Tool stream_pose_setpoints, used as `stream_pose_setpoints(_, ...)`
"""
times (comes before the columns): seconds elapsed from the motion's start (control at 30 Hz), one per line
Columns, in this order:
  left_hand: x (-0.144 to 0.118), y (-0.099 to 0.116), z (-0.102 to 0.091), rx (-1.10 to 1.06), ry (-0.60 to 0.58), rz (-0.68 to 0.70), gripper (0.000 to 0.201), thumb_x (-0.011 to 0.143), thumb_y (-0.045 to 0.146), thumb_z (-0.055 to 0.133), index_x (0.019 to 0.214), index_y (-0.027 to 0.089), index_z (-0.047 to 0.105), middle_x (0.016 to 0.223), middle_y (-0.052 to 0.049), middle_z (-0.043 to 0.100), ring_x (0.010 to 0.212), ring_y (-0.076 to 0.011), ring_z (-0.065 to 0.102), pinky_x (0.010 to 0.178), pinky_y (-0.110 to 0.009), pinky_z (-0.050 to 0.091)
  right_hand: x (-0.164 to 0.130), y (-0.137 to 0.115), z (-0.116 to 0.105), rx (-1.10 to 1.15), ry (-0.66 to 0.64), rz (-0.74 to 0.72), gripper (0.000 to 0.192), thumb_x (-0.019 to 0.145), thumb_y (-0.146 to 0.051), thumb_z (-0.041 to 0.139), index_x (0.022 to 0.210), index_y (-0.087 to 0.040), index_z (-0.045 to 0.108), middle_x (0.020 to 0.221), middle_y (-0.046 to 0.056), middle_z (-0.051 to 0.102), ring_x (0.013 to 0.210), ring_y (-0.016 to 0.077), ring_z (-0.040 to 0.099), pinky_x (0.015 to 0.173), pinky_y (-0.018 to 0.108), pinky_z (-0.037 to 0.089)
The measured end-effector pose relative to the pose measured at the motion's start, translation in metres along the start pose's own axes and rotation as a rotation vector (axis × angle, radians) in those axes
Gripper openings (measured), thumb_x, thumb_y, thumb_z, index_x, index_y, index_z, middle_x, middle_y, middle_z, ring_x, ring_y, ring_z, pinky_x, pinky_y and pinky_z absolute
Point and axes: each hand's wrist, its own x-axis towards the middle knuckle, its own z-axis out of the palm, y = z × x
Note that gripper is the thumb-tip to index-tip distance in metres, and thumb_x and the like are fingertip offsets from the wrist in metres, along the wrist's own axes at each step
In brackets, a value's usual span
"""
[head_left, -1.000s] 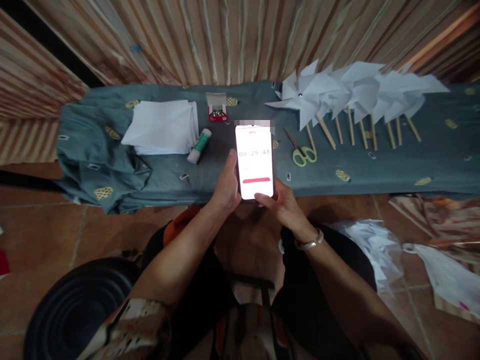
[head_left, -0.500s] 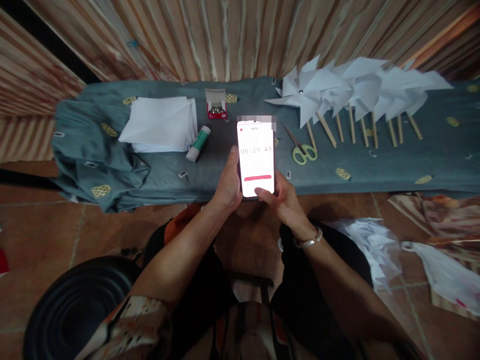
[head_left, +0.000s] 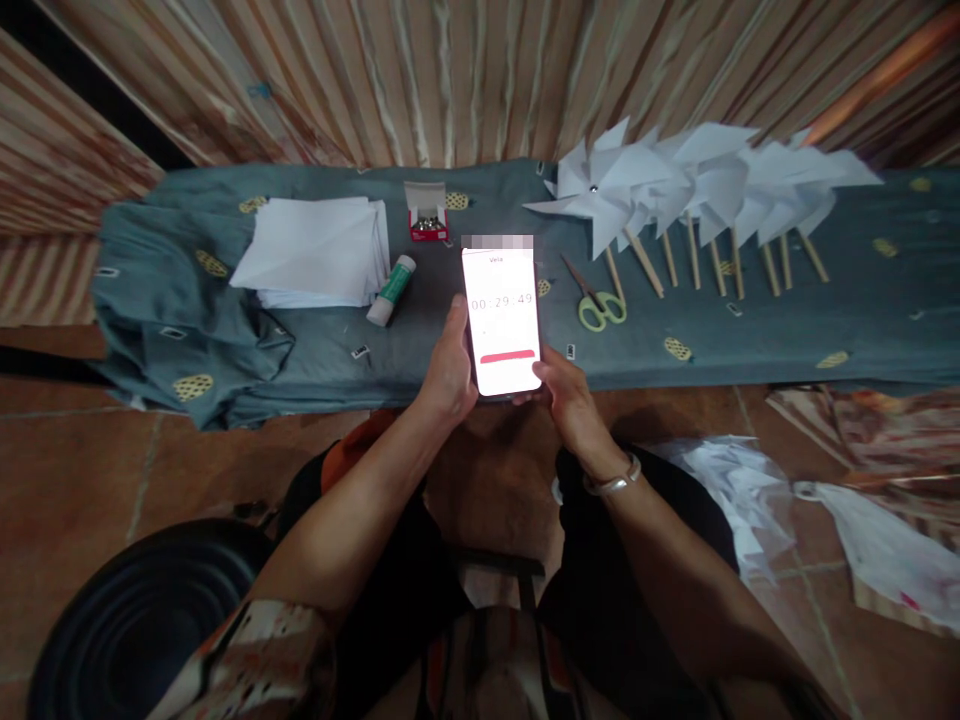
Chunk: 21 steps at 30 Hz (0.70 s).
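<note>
Lifted off its glowing glass, right thumb rejoins both hands' [head_left: 450, 370] grip on flat phone [head_left: 501, 320].

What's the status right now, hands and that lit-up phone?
Left hand and right hand both grip the phone, fingers wrapped on its edges. Screen lit, timer showing. Scissors and glue stick lie apart on the cloth.
</note>
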Motion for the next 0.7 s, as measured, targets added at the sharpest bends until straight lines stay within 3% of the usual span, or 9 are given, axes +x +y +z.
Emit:
stream_pose_setpoints(0.3, -0.0006, -0.0003, -0.0005, -0.006, -0.015, 0.004, 0.045, 0.097, 0.05, 0.035, 0.108, 0.019, 0.066, 0.1, -0.006, 0.076, 0.111, -0.0298, 0.066, 0.095, -0.044, 0.055, -0.0008, 0.0002, 0.0023, -0.005, 0.014, 0.024, 0.032, 0.084, -0.047, 0.053, 0.102, -0.023, 0.067, 0.103, 0.004, 0.071, 0.087, 0.0232, 0.064, 0.064, 0.038, 0.06)
stream_pose_setpoints(0.5, 0.0006, -0.0014, -0.0024, -0.032, -0.025, -0.036, 0.049, 0.095, 0.052, 0.034, 0.11, 0.019, 0.067, 0.099, -0.009, 0.076, 0.109, -0.0345, 0.066, 0.093, -0.049, 0.055, -0.0009, 0.0028, 0.0003, -0.035, -0.008, 0.0, 0.037, 0.086, -0.053, 0.052, 0.104, -0.025, 0.066, 0.103, 0.005, 0.071, 0.089, 0.0241, 0.065, 0.064, 0.037, 0.06)
stream_pose_setpoints(0.7, -0.0009, -0.0006, -0.0024, -0.028, -0.022, -0.038, 0.048, 0.095, 0.054, 0.038, 0.108, 0.019, 0.068, 0.097, -0.007, 0.076, 0.102, -0.0305, 0.069, 0.091, -0.044, 0.055, -0.0011, 0.0043, -0.0001, -0.022, -0.022, 0.001, 0.038, 0.087, -0.052, 0.052, 0.106, -0.023, 0.066, 0.099, 0.004, 0.073, 0.084, 0.023, 0.067, 0.063, 0.035, 0.059)
